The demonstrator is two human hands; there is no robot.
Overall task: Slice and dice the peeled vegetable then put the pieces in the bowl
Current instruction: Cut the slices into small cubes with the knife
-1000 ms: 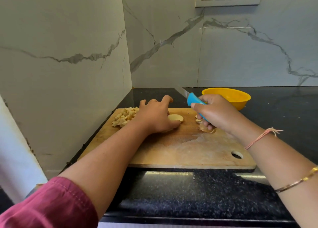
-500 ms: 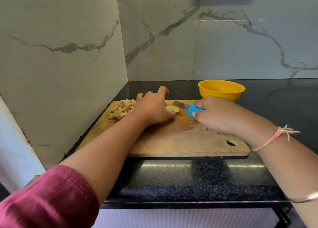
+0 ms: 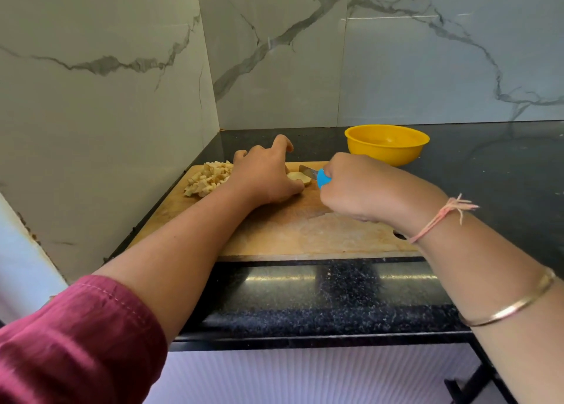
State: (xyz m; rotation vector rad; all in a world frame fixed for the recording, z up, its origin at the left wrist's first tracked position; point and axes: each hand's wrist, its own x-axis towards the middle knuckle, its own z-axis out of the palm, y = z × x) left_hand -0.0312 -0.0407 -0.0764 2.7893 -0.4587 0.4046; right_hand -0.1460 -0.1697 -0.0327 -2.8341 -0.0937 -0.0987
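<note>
A wooden cutting board (image 3: 305, 232) lies on the black counter. On it my left hand (image 3: 265, 177) holds down a pale round vegetable slice (image 3: 297, 177) with thumb and curled fingers. My right hand (image 3: 357, 187) grips a blue-handled knife (image 3: 320, 179), its blade laid against the slice. A heap of diced pieces (image 3: 207, 179) sits at the board's far left corner. The yellow bowl (image 3: 387, 143) stands behind the board to the right; its visible inside looks empty.
Marble walls close in the counter (image 3: 488, 171) on the left and behind. The counter's front edge runs just below the board. The board has a hanging hole (image 3: 399, 236) near my right wrist.
My right hand brought the knife down and left from a raised position until its blade met the slice. My left hand stayed on the slice. The camera tilted down.
</note>
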